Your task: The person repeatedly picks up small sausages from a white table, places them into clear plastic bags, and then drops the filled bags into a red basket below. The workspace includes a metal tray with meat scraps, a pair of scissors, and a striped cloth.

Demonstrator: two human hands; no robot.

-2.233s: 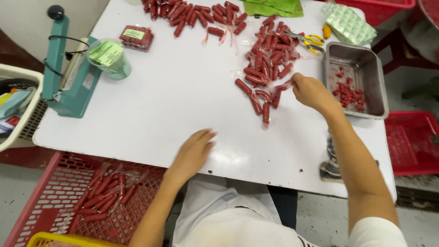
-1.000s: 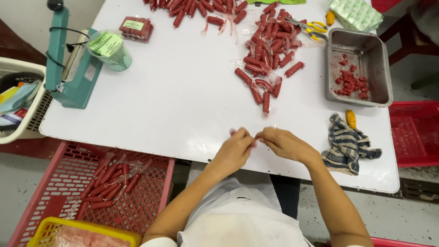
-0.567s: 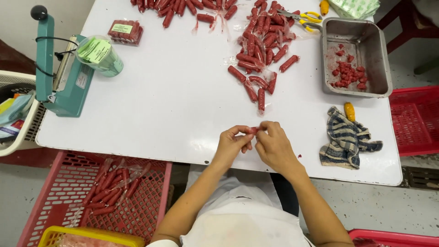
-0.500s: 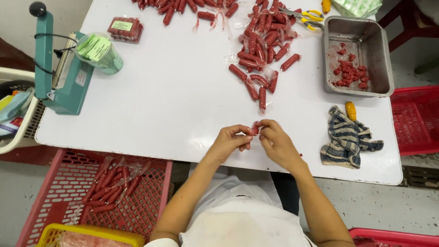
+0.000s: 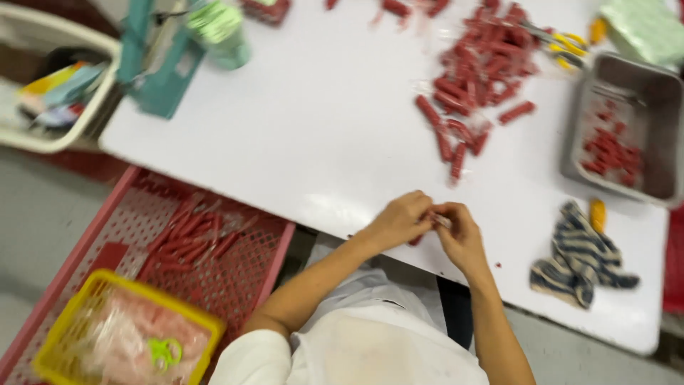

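Moved: both hands are drifting slightly toward the table edge [image 5: 342, 203].
Hands: left hand [image 5: 400, 219] and right hand [image 5: 462, 234] are pinching one red sausage [image 5: 436, 218] together.
Done: peeled bits are sitting in the metal tray [image 5: 662, 135].
Left: sausage pile [image 5: 477, 71] is waiting, well apart.

Smooth white table [image 5: 299, 128], dull metal tray [image 5: 666, 93], striped cloth [image 5: 581, 253].

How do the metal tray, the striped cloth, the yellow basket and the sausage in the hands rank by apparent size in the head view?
1. Yellow basket, though it sits low and is cut off by the frame, so its lead over the tray is unsure.
2. Metal tray, partly cut off.
3. Striped cloth.
4. Sausage pinched between the left hand and right hand.
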